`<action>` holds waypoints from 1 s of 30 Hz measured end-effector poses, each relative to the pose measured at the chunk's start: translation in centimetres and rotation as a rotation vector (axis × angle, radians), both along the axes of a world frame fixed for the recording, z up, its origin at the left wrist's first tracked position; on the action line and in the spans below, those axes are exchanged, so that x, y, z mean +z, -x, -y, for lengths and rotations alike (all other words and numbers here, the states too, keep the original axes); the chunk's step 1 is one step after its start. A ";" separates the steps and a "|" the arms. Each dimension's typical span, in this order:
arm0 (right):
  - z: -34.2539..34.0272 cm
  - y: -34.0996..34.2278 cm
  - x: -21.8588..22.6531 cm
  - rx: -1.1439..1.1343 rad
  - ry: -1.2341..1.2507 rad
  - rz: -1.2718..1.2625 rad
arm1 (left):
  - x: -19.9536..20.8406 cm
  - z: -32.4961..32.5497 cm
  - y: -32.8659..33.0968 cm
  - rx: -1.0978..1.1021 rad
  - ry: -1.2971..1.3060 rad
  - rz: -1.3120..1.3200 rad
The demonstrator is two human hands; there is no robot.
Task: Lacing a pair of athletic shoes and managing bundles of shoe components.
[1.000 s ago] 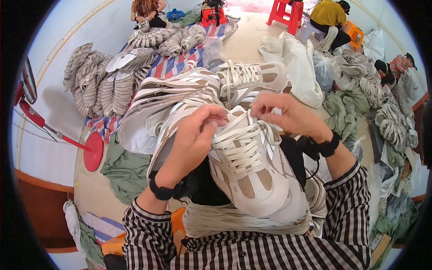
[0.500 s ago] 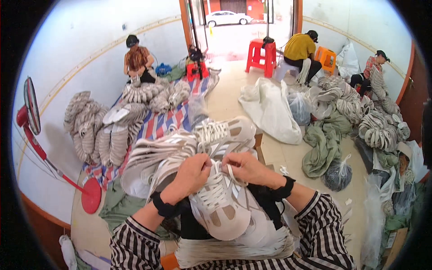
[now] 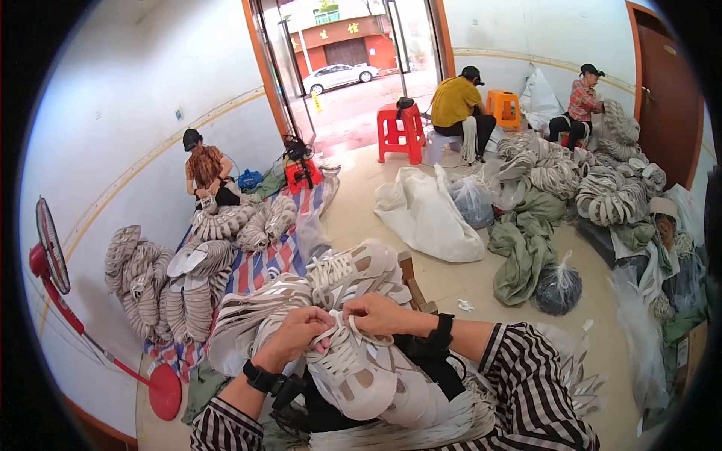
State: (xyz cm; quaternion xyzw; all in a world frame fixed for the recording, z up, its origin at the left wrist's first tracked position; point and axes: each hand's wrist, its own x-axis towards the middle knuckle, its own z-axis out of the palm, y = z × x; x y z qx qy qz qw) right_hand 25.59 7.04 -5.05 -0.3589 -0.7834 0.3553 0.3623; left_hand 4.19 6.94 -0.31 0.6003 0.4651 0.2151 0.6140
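A beige and white shoe upper (image 3: pixel 359 392), threaded with a whitish shoelace (image 3: pixel 338 359), lies toe toward me over my lap. My left hand (image 3: pixel 299 331) pinches the lace at the top of the lacing, on the left side. Close beside it, the closed fingers of my right hand (image 3: pixel 374 314) hold the lace on the right. Just beyond my hands rests another laced shoe upper (image 3: pixel 350 269), next to a fanned stack of uppers (image 3: pixel 256 312). A bundle of loose pale laces (image 3: pixel 398 434) lies across my lap below the shoe.
Bundled uppers (image 3: pixel 137 278) lie on a striped sheet (image 3: pixel 256 274) at left, near a red floor fan (image 3: pixel 54 259). A white sack (image 3: pixel 425 218), green cloth (image 3: pixel 519 252) and tied plastic bag (image 3: pixel 559 292) lie right. Three people sit farther off, near a red stool (image 3: pixel 401 131).
The view has tilted, showing more of the street and door. My hands stay at the top of the lacing, and the left fingers have opened out slightly around the lace.
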 end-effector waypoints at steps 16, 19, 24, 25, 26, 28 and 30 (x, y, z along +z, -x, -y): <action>-0.3 -0.9 -0.2 0.094 0.281 -0.077 | 0.3 -0.2 -0.2 -0.059 0.098 0.058; -0.6 -0.4 -0.8 0.073 0.031 -0.011 | 0.2 -0.1 -0.5 -0.045 0.086 0.045; 0.0 -0.1 -0.1 -0.023 -0.007 0.033 | 0.4 0.1 -0.8 -0.025 0.044 -0.020; -0.1 -0.3 0.0 -0.025 -0.011 0.034 | 0.5 0.0 -0.9 -0.027 0.041 -0.018; -0.1 -0.7 0.1 0.029 0.159 -0.038 | 0.6 0.0 -1.0 -0.020 0.056 -0.015; -0.4 -0.9 0.0 0.083 0.328 -0.109 | 0.7 0.0 -1.2 -0.014 0.070 -0.011; -0.7 -0.9 -0.4 0.092 0.464 -0.176 | 0.8 -0.2 -1.4 -0.039 0.063 -0.038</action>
